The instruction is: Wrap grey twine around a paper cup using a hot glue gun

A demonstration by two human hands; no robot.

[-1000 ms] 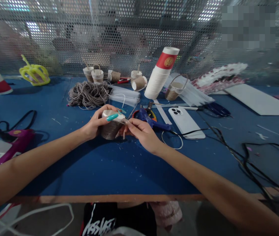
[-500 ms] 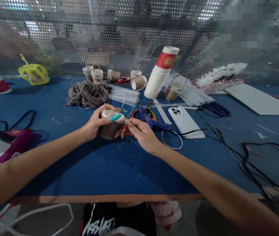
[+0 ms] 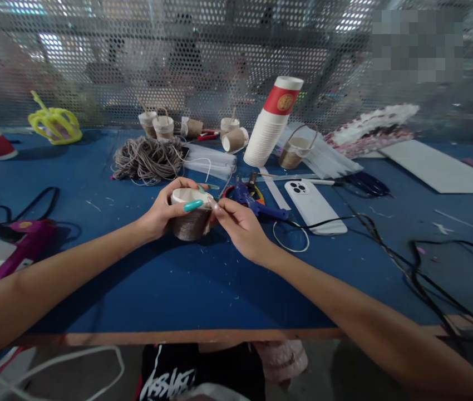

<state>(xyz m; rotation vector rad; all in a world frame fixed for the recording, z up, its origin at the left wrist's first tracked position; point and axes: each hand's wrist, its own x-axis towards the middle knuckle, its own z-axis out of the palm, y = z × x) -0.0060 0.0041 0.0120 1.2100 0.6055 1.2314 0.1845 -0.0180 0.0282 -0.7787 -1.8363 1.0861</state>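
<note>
- Fingers of the left hand (image 3: 162, 214) wrap the twine-wrapped cup (image 3: 190, 218), upright on the blue table (image 3: 203, 284)
- Right hand (image 3: 240, 228) pinches shut at the cup's right rim, touching it
- Glue gun (image 3: 255, 203) lies just right, beyond the hands
- Twine bundle (image 3: 147, 160) lies farther left

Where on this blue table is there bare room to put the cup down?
Bare blue table lies between the forearms, from the twine-wrapped cup to the near edge. Another patch lies between the twine bundle and black cord. Crowded behind the cup: glue gun, phone, cup stack.
</note>
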